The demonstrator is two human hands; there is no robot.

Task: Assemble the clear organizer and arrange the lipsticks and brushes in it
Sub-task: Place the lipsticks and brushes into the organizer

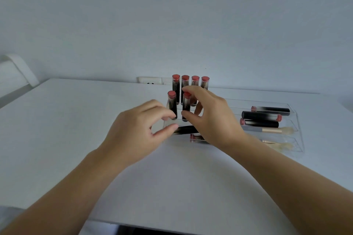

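Note:
A clear organizer (294, 112) lies on the white table (76, 120). Several black lipsticks with red caps (194, 82) stand upright at its back left. My right hand (212, 116) pinches one upright lipstick (186, 108) in the front row between thumb and forefinger. My left hand (137, 129) touches the organizer's near left edge beside another upright lipstick (172, 106), fingers curled. More lipsticks (261, 117) lie flat in the right compartments, with two brushes (277, 130) below them. A black tube (186, 129) lies partly hidden under my hands.
A wall socket (152, 80) sits behind the table's far edge. A white chair back (17, 70) stands at the far left. The table's near edge (172, 228) runs just below my forearms.

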